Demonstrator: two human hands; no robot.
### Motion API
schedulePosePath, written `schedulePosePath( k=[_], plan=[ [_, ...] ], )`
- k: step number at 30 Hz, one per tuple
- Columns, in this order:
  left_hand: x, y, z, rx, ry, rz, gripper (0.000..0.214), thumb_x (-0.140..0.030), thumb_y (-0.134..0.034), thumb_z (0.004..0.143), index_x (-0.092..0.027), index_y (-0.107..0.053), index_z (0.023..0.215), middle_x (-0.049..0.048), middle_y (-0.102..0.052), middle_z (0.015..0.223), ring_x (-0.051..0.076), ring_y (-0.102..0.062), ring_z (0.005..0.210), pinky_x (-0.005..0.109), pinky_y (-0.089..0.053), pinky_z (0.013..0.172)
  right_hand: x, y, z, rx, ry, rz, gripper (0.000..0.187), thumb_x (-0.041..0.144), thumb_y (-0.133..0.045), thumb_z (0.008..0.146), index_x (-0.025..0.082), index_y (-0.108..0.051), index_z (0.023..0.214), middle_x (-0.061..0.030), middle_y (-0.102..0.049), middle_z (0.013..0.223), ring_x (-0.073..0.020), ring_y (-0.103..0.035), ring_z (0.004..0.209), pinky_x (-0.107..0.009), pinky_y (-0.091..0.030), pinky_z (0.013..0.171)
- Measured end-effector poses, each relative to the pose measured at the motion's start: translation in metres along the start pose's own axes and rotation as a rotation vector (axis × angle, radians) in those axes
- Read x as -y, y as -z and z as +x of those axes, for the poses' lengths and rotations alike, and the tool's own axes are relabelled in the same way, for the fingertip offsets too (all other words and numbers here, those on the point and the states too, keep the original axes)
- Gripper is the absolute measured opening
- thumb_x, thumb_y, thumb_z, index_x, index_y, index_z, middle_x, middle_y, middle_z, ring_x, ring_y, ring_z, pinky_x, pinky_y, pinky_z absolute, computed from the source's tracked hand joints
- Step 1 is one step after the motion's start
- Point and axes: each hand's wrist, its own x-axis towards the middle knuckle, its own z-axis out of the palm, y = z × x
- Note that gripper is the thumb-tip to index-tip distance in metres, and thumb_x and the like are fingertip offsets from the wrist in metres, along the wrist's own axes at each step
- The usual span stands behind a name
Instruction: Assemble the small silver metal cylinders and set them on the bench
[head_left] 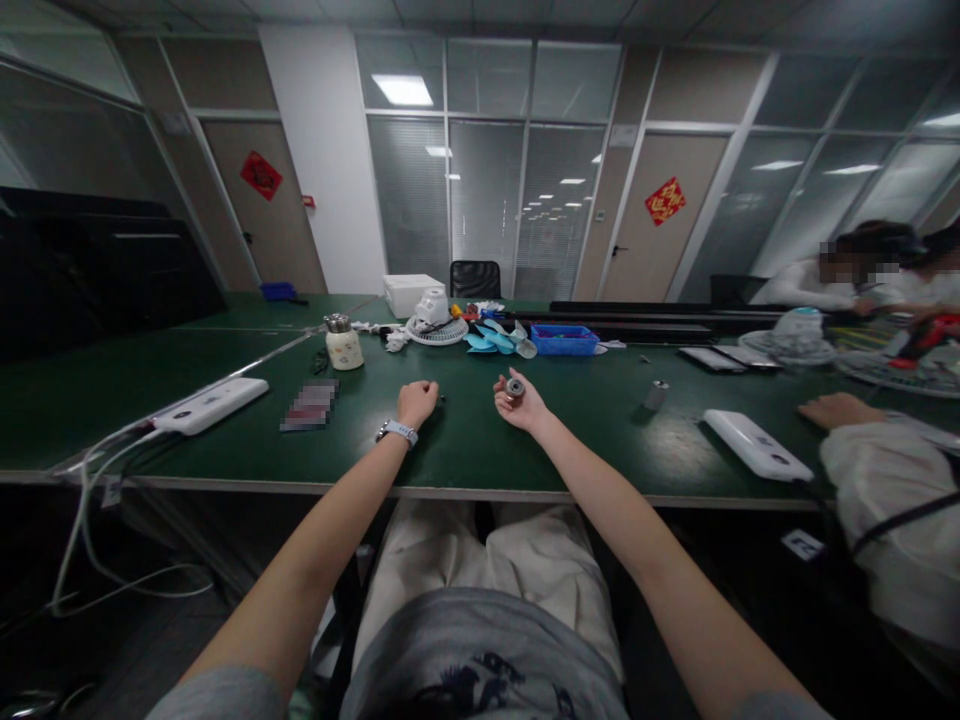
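My left hand (418, 403), with a watch (397, 432) on its wrist, is closed on the green table. Whatever its fingers may hold is hidden. A tiny dark piece (442, 399) lies just right of it. My right hand (523, 402) is turned palm up, its fingers curled around a round metal part (514, 388). A ring-shaped end of that part faces up; its exact kind is unclear. Farther right on the table stands a small silver cylinder (658, 395), apart from both hands.
A blue tray (564, 340), light-blue fan blades (495, 338) and a white fan grille (437, 330) lie beyond my hands. Left are a patterned bottle (343, 345) and a white power bank (214, 405). Another white device (756, 445) and a co-worker's arm (877, 450) are at right.
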Motion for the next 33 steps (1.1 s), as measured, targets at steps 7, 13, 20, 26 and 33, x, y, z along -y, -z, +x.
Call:
schedulePosePath(
  k=[7, 13, 20, 26, 33],
  plan=[
    [0.001, 0.000, 0.001, 0.004, -0.002, -0.009, 0.040, -0.038, -0.038, 0.086, -0.019, -0.071, 0.076, 0.0088, -0.071, 0.080, 0.019, -0.061, 0.075, 0.025, -0.038, 0.065, 0.001, -0.001, -0.003, 0.009, -0.059, -0.017, 0.022, 0.031, -0.048, 0.090, 0.017, -0.049, 0.073, 0.0027, -0.049, 0.058, -0.0037, -0.030, 0.039, -0.016, -0.021, 0.033],
    [0.001, 0.000, 0.000, -0.001, -0.008, -0.013, 0.040, -0.039, -0.038, 0.086, -0.019, -0.071, 0.076, 0.0092, -0.071, 0.081, 0.019, -0.061, 0.076, 0.025, -0.039, 0.066, 0.002, 0.001, -0.006, 0.044, -0.047, -0.103, 0.016, 0.028, -0.046, 0.088, 0.018, -0.050, 0.077, 0.0060, -0.044, 0.052, -0.0040, -0.024, 0.034, -0.017, -0.019, 0.034],
    [0.000, 0.000, 0.001, 0.005, -0.003, -0.016, 0.041, -0.038, -0.038, 0.086, -0.018, -0.072, 0.076, 0.0093, -0.071, 0.081, 0.019, -0.061, 0.077, 0.025, -0.039, 0.068, -0.004, 0.001, 0.001, -0.003, 0.238, -0.385, 0.005, 0.023, -0.047, 0.081, 0.020, -0.046, 0.077, 0.0068, -0.047, 0.048, -0.0047, -0.024, 0.029, -0.018, -0.014, 0.031],
    [0.000, 0.000, 0.001, 0.004, -0.003, -0.003, 0.041, -0.039, -0.037, 0.086, -0.019, -0.071, 0.076, 0.0085, -0.071, 0.079, 0.019, -0.060, 0.075, 0.025, -0.038, 0.065, -0.008, 0.000, 0.005, -0.035, 0.384, -0.449, 0.013, 0.025, -0.056, 0.073, 0.021, -0.046, 0.082, 0.0074, -0.049, 0.048, -0.0057, -0.030, 0.030, -0.017, -0.015, 0.030],
    [0.001, 0.000, 0.001, 0.003, 0.002, -0.008, 0.040, -0.039, -0.037, 0.086, -0.019, -0.071, 0.077, 0.0087, -0.071, 0.081, 0.018, -0.061, 0.076, 0.025, -0.037, 0.065, -0.003, -0.002, -0.001, 0.045, 0.323, -0.298, 0.006, 0.025, -0.047, 0.077, 0.021, -0.047, 0.081, 0.0062, -0.048, 0.049, -0.0051, -0.026, 0.027, -0.018, -0.018, 0.031]
  ],
)
